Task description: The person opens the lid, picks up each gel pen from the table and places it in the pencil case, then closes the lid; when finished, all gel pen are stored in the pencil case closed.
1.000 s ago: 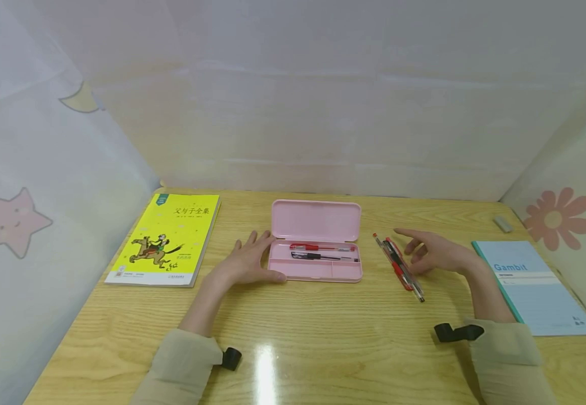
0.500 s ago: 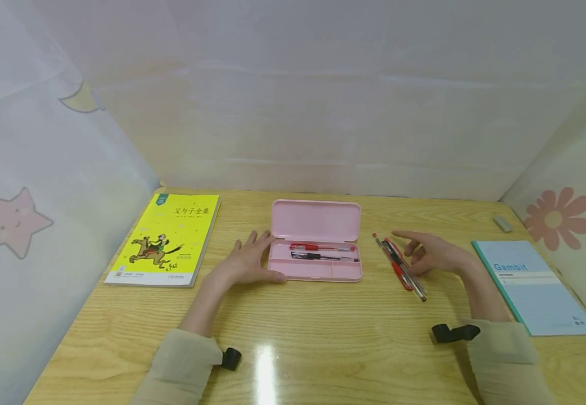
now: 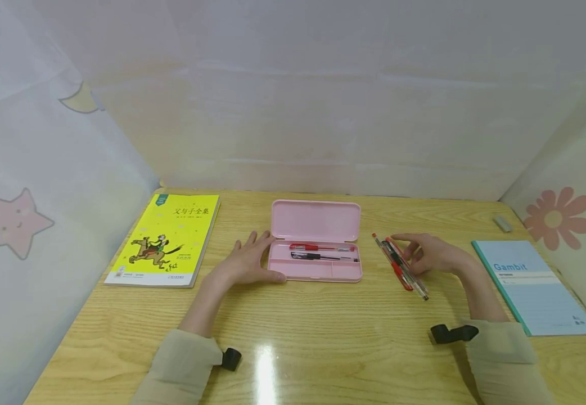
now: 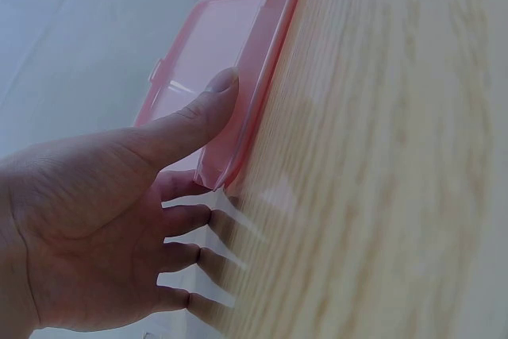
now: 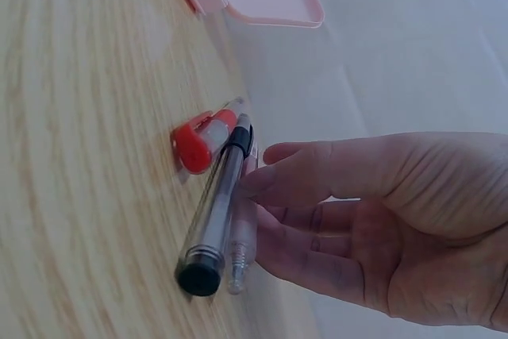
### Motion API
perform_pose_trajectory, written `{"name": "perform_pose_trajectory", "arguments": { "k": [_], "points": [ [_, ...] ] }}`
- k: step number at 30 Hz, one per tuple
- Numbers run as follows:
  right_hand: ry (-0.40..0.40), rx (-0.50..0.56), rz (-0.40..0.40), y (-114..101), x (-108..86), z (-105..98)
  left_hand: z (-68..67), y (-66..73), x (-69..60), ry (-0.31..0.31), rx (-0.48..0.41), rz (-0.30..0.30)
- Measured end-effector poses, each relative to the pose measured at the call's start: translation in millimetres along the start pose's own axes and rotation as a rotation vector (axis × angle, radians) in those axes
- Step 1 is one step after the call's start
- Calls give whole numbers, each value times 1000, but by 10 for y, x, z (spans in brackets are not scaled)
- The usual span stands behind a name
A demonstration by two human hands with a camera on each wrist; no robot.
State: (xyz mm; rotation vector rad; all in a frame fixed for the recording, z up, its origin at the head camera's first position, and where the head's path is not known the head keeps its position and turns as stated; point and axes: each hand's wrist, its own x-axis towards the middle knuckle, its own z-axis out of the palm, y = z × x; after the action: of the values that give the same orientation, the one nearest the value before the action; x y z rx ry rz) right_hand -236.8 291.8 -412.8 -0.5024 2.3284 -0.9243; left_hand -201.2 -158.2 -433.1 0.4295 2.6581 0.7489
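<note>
A pink pencil case (image 3: pixel 300 273) lies on the table with its lid (image 3: pixel 316 220) raised. Inside its rear compartment are a red pen (image 3: pixel 313 247) and a black pen (image 3: pixel 318 256). My left hand (image 3: pixel 244 263) rests at the case's left end, fingers spread; in the left wrist view the thumb (image 4: pixel 194 121) lies against its front wall. To the right is a small pile of red and black pens (image 3: pixel 399 264). My right hand (image 3: pixel 435 253) pinches a clear-barrelled pen (image 5: pixel 243 236) at the pile's right side, beside a black-capped pen (image 5: pixel 214 220) and a red-capped pen (image 5: pixel 202 144).
A yellow book (image 3: pixel 166 242) lies at the left of the wooden table (image 3: pixel 323 343). On the right is a light-blue notebook (image 3: pixel 536 292), with a small grey eraser (image 3: pixel 503 224) behind it. Fabric walls (image 3: pixel 293 112) stand around the back and sides.
My right hand has shifted slightly left against the pens, its fingers drawing in. The near ends of the pens have swung a little to the right. My left hand has stayed put.
</note>
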Motion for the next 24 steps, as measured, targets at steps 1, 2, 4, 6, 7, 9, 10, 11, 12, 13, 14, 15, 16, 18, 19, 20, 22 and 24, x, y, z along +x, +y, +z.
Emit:
{"name": "perform_pose_trajectory", "arguments": {
  "k": [1,2,4,6,7,9,10,11,12,13,14,15,16,18,19,20,22,24],
  "points": [
    [1,3,8,-6,-2,0,1,-2,4,0,0,0],
    [4,3,16,-7,-3,-2,4,-5,9,1,2,1],
    [10,2,21,-8,-7,-8,5,-7,7,1,3,-1],
    [17,-4,18,2,-12,-15,8,-10,10,2,4,-1],
    [21,-8,16,10,-13,-19,10,-13,14,2,5,-1],
    [31,-21,15,23,-17,-26,8,-10,6,1,3,-3],
    [37,-18,13,28,-25,-32,11,-10,13,2,3,0],
    [45,-19,12,27,-35,-38,13,-7,16,2,3,1],
    [54,-11,10,24,-43,-41,15,-4,19,2,3,2],
    [65,-9,3,20,-53,-47,15,-1,22,1,3,3],
    [76,1,2,14,-58,-54,16,-1,23,1,3,4],
    [87,14,-6,7,-62,-62,17,-2,26,0,2,5],
    [99,23,-16,0,-61,-69,18,-4,29,0,0,7],
    [127,28,-39,-12,-47,-81,16,-5,23,-2,-3,7],
    [144,23,-51,-21,-36,-87,15,-9,23,-2,-2,8],
    [159,26,-59,-31,-24,-92,12,-11,20,-1,-2,7],
    [196,21,-89,-64,-4,-100,9,-11,18,-3,-2,5],
    [236,9,-115,-106,21,-108,7,-9,17,-4,0,5]
  ]
}}
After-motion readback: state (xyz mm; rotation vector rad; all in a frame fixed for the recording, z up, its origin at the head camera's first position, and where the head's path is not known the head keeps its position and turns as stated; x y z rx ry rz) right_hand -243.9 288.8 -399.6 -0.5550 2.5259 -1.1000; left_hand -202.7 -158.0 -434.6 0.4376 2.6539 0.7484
